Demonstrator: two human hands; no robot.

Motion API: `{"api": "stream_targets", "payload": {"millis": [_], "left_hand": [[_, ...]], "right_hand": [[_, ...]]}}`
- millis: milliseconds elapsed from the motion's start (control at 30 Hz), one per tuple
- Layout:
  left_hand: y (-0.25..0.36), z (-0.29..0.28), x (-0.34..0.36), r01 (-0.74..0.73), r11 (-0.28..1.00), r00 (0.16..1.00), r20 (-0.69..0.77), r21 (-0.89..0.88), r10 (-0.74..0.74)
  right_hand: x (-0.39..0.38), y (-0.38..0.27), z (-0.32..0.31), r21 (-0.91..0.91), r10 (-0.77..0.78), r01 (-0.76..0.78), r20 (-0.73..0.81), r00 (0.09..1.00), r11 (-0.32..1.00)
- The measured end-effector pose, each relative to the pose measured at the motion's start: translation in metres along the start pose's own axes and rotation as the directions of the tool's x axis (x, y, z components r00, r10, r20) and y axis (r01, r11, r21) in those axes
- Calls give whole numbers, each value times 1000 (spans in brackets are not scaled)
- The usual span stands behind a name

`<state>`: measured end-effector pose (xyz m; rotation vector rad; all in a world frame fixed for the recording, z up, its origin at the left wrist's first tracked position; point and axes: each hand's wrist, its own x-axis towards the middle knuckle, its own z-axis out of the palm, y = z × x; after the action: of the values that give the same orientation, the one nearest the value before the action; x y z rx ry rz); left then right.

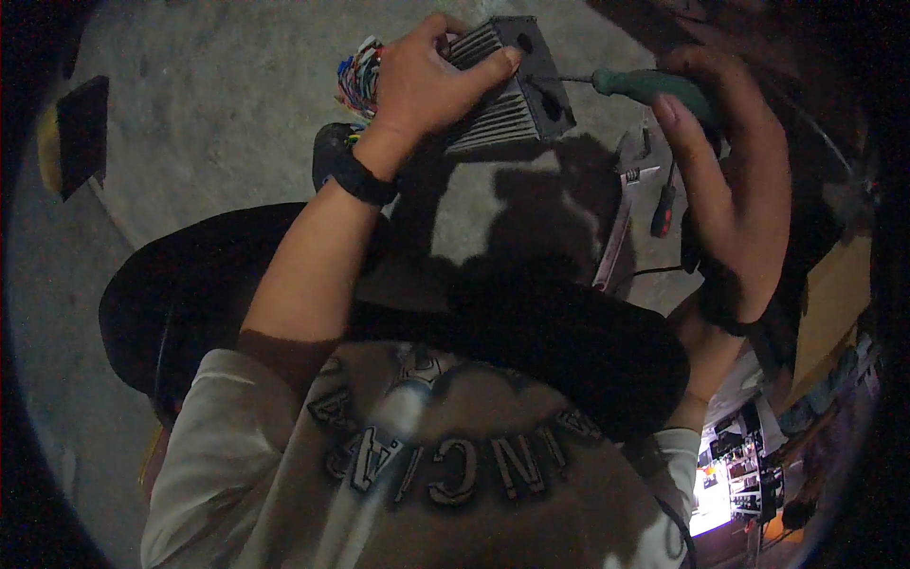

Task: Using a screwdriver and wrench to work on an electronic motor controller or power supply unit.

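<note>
At the top middle, my left hand grips a finned metal box, its thumb over the upper edge and its fingers behind. A bundle of coloured wires sticks out on the left, beside my wrist. My right hand is closed around the green handle of a screwdriver. The shaft points left, and its tip meets the dark end plate of the box near the round openings. Whether the tip sits in a screw cannot be made out.
On the concrete floor, below the box, lie an adjustable wrench and a small red and black screwdriver. A dark panel stands at the far left. Cardboard and a bright, cluttered patch are at the right.
</note>
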<state>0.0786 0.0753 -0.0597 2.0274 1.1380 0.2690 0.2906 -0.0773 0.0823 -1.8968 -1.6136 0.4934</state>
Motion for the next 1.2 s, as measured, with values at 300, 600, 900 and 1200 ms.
{"api": "stream_targets", "payload": {"millis": [300,600,900,1200], "left_hand": [[8,-2,-3,-30,999,1000,2,29,30],[6,-3,-2,-4,1000,1000,15,3,4],[5,-1,-1,3,1000,999,37,-18,-3],[7,0,1,-19,1000,1000,20,0,19]], "right_hand": [[1,-14,-3,190,332,-340,74,941,921],[1,-15,-8,-81,158,-156,20,987,985],[1,-9,-4,88,134,-132,-6,991,987],[6,-12,-8,-1,494,-498,133,860,867]]}}
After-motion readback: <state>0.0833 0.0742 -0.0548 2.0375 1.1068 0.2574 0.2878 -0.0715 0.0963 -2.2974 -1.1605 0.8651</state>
